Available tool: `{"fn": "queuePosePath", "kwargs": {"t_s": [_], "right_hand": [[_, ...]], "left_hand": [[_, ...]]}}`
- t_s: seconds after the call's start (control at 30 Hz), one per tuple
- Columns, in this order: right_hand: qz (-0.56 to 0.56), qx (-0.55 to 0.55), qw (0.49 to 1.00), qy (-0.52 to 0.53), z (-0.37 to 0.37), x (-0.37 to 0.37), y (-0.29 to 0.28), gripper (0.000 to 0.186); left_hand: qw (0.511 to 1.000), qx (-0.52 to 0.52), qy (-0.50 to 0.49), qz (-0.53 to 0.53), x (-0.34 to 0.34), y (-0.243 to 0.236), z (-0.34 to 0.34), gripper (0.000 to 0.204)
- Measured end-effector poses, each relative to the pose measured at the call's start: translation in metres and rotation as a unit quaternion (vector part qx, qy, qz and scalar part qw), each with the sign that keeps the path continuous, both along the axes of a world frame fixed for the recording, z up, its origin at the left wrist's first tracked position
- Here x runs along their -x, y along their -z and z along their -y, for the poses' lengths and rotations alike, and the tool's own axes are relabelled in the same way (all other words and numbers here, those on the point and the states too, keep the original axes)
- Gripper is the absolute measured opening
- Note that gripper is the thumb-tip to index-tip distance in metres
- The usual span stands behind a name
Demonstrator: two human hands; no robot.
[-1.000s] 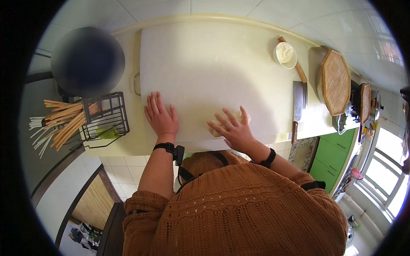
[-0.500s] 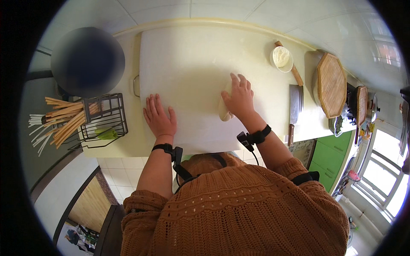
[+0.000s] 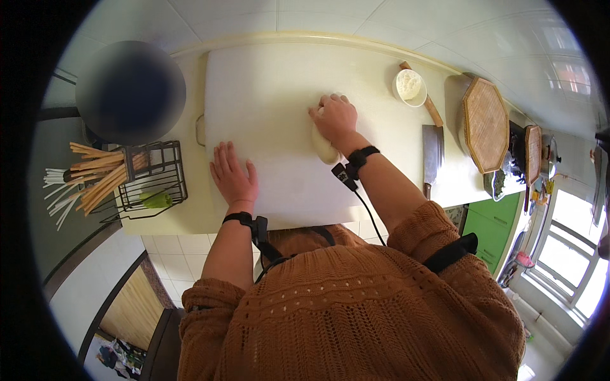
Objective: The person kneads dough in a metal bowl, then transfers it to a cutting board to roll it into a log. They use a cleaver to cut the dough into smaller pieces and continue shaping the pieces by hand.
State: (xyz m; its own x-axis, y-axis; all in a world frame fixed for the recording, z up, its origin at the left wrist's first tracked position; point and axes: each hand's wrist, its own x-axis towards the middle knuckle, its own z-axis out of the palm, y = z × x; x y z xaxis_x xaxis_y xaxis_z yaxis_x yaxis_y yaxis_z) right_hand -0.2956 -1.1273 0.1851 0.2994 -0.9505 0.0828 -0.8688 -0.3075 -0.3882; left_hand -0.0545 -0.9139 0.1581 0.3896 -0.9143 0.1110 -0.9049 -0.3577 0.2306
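A pale, elongated piece of dough (image 3: 325, 150) lies on the large white board (image 3: 267, 76), right of its middle. My right hand (image 3: 337, 119) is on top of the dough, its fingers curled over the far end, so much of that end is hidden. The near end of the dough sticks out beside my wrist. Flat on the board near its left front corner rests my left hand (image 3: 234, 176), fingers stretched out and thumb apart, with nothing in it.
Right of the board are a white bowl of flour (image 3: 410, 86), a wooden rolling pin (image 3: 434, 112) and a cleaver (image 3: 433, 152). Farther right stands an octagonal wooden lid (image 3: 487, 127). At left, a wire rack (image 3: 166, 171) holds chopsticks (image 3: 101, 178) beside a dark round object (image 3: 130, 92).
My right hand has moved forward and left along the dough, and its fingers have curled in. The dough has shifted slightly left. My left hand stays flat in nearly the same place.
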Motion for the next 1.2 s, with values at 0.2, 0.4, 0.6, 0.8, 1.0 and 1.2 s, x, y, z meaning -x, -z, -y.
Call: {"fn": "queuePosePath", "kwargs": {"t_s": [0.2,0.4,0.6,0.8,1.0,1.2], "right_hand": [[-0.021,-0.182,0.98,-0.08,-0.062,0.042,-0.08,0.026],[0.044,0.174,0.975,-0.129,-0.152,0.025,-0.038,0.039],[0.023,0.197,0.977,-0.083,-0.09,-0.019,-0.01,0.018],[0.008,0.113,0.993,-0.032,-0.009,-0.067,-0.013,0.022],[-0.041,-0.079,0.995,-0.049,0.04,-0.084,-0.017,0.036],[0.113,0.02,0.985,-0.133,-0.045,-0.012,-0.055,0.018]], "left_hand": [[1.0,0.007,-0.001,-0.015,0.001,0.0,-0.001,0.07],[1.0,-0.012,-0.011,-0.017,0.0,-0.002,0.001,0.071],[0.999,-0.026,-0.008,-0.018,0.0,-0.005,0.004,0.072],[1.0,-0.026,0.0,-0.007,-0.001,-0.003,0.003,0.073],[1.0,-0.021,0.003,-0.011,0.0,-0.004,0.001,0.072],[0.999,-0.002,-0.005,-0.031,0.0,-0.006,0.001,0.071]]}}
